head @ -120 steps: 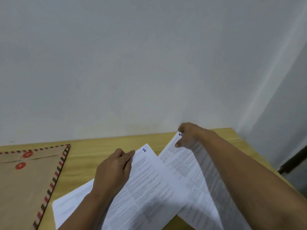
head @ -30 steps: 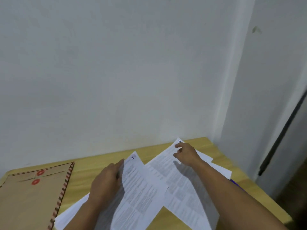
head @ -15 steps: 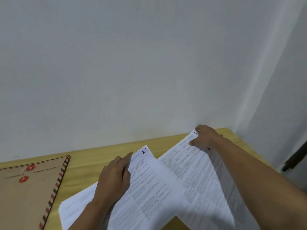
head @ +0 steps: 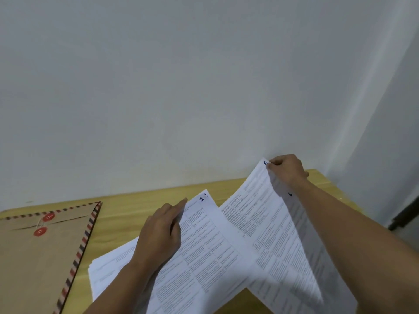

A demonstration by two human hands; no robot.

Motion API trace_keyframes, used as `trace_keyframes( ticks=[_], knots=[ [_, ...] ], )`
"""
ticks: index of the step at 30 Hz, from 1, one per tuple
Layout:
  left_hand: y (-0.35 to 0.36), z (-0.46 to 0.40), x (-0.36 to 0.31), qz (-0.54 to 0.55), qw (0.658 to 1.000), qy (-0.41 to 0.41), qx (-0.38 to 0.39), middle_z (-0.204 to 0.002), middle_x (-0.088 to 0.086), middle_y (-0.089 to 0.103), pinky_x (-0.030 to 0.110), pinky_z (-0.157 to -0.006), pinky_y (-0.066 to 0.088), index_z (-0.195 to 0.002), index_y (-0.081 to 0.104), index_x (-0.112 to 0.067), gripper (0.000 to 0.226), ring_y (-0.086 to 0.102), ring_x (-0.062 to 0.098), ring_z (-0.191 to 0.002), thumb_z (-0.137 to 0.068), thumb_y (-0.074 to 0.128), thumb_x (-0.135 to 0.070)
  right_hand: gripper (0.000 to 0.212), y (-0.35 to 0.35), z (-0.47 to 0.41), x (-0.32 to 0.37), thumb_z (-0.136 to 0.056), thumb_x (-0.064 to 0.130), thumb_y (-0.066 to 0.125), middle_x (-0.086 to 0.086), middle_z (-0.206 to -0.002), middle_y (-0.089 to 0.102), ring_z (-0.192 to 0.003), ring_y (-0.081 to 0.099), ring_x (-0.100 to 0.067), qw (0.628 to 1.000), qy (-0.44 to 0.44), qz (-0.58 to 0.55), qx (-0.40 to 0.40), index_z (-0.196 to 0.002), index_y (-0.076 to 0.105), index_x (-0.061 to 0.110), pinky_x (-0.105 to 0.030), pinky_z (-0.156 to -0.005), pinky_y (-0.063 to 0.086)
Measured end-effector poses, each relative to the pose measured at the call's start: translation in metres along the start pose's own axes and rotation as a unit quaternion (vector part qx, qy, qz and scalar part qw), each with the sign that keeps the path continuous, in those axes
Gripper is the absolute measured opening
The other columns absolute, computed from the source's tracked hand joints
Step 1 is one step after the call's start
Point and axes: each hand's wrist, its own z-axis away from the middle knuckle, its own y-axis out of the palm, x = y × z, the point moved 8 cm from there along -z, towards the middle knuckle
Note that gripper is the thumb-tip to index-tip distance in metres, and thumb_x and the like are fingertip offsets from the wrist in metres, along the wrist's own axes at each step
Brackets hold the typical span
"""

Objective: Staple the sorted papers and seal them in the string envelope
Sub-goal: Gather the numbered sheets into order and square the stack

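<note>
Wooden desk (head: 127,200): left hand (head: 161,234) flat on papers (head: 204,257); right hand (head: 286,168) pinching raised sheet (head: 256,211) corner.

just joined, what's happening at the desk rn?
A person is sorting numbered printed pages on a wooden table. The left hand presses flat on the stack topped by the page marked 1. The right hand pinches the top corner of the page marked 5 and lifts it, showing a page marked 6 beneath. The string envelope lies untouched at left. No stapler in view.
</note>
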Motion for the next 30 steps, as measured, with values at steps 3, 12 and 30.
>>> trace_keyframes(
  ticks=[3, 12, 30],
  knots=[
    [-0.014, 0.004, -0.012, 0.009, 1.000, 0.007, -0.010, -0.079, -0.015, 0.048, 0.030, -0.061, 0.044, -0.143, 0.056, -0.031, 0.065, 0.051, 0.009, -0.072, -0.083, 0.042, -0.010, 0.011, -0.015, 0.018, 0.037, -0.094, 0.038, 0.071, 0.009, -0.097, 0.078, -0.100, 0.064, -0.019, 0.997, -0.057, -0.049, -0.013, -0.087, 0.079, 0.034, -0.050, -0.105, 0.041],
    [-0.100, 0.005, -0.070, -0.013, 0.998, 0.037, -0.056, -0.082, -0.018, 0.043, 0.019, -0.059, 0.033, -0.152, 0.048, -0.030, 0.067, 0.047, 0.004, -0.075, -0.090, 0.052, -0.004, 0.011, -0.051, 0.104, 0.160, -0.086, 0.049, 0.074, 0.020, -0.093, 0.079, -0.100, 0.073, -0.009, 0.964, -0.218, -0.125, 0.092, -0.084, 0.083, 0.042, -0.047, -0.099, 0.056],
    [-0.248, 0.038, -0.153, 0.014, 0.985, 0.051, -0.166, -0.084, -0.017, 0.044, 0.012, -0.061, 0.034, -0.148, 0.054, -0.025, 0.063, 0.051, 0.002, -0.074, -0.092, 0.059, 0.002, 0.022, -0.102, 0.266, 0.254, -0.099, 0.021, 0.070, -0.001, -0.114, 0.080, -0.106, 0.072, -0.004, 0.875, -0.253, -0.334, 0.244, -0.114, 0.080, 0.007, -0.016, -0.089, 0.052]
  ],
)
